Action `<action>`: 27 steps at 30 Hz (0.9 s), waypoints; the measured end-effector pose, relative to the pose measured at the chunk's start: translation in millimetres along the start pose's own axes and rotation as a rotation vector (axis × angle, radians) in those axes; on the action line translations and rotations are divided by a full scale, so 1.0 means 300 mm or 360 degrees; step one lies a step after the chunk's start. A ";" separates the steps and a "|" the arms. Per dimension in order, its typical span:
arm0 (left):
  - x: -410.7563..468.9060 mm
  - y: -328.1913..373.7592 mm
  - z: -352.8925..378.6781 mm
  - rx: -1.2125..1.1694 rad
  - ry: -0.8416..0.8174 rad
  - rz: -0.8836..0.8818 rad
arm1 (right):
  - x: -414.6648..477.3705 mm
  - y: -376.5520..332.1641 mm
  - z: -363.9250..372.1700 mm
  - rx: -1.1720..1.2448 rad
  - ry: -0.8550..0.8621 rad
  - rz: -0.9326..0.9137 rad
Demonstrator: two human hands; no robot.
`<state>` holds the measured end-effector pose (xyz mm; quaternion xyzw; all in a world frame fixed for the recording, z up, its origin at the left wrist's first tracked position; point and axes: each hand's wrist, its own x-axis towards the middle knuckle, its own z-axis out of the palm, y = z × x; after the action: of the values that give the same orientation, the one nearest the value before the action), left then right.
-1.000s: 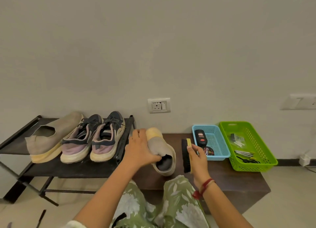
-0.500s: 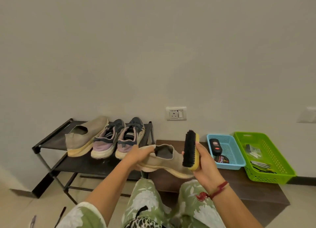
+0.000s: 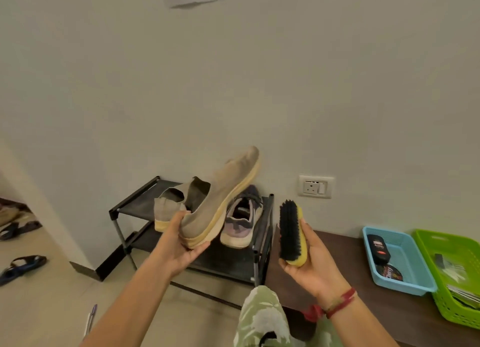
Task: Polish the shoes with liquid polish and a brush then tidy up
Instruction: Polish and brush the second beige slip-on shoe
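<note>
Left hand (image 3: 179, 245) grips the beige slip-on shoe (image 3: 223, 190) by its heel, toe tilted upward; right hand (image 3: 311, 258) holds the brush (image 3: 289, 232) just right, bristles facing it.

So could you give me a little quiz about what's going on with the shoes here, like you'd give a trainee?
1. True or false: the left hand holds the beige shoe in the air with its toe tilted upward.
2. Where does the black polish bottle lie?
A) in the green basket
B) in the blue basket
C) on the shoe rack
3. Fill in: the right hand grips the ____.

Key:
1. True.
2. B.
3. The brush, held with its black bristles facing the shoe.
</note>
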<state>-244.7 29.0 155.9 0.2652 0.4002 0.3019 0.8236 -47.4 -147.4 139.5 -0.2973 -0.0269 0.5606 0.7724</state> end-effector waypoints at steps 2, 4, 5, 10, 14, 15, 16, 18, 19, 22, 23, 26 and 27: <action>0.013 0.063 -0.074 -0.0035 0.0107 0.0095 | 0.043 0.047 0.012 -0.0022 0.0056 0.0083; 0.024 0.132 -0.129 -0.0061 0.0239 0.0193 | 0.094 0.092 0.027 -0.0022 0.0088 0.0140; 0.032 0.166 -0.152 -0.0076 0.0303 0.0230 | 0.114 0.111 0.038 -0.0014 0.0076 0.0160; 0.128 0.318 -0.265 -0.0088 0.0560 0.0349 | 0.226 0.202 0.119 -0.0108 0.0054 0.0274; 0.234 0.404 -0.323 0.0018 0.0786 0.0387 | 0.310 0.247 0.157 -0.0225 0.0065 0.0282; 0.259 0.423 -0.332 0.0029 0.0798 0.0385 | 0.322 0.250 0.162 -0.0239 0.0050 0.0282; 0.285 0.441 -0.338 0.0034 0.0804 0.0367 | 0.336 0.251 0.162 -0.0244 0.0040 0.0280; 0.335 0.467 -0.351 0.0072 0.0866 0.0339 | 0.354 0.250 0.151 -0.0243 0.0046 0.0280; 0.359 0.476 -0.355 0.0100 0.0898 0.0363 | 0.360 0.246 0.143 -0.0234 0.0062 0.0280; 0.435 0.478 -0.358 0.0158 0.0996 0.0368 | 0.373 0.236 0.114 -0.0163 0.0114 0.0275; 0.456 0.472 -0.356 0.0162 0.1002 0.0370 | 0.378 0.232 0.104 -0.0127 0.0118 0.0268; 0.500 0.453 -0.348 0.0224 0.1008 0.0320 | 0.379 0.220 0.087 -0.0057 0.0108 0.0248; 0.521 0.448 -0.359 0.0240 0.1010 0.0298 | 0.380 0.217 0.084 -0.0065 0.0102 0.0243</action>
<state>-293.5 251.9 111.1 0.2537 0.6316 0.4133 0.6049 -70.0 -23.3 95.2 -0.3319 0.0092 0.6073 0.7217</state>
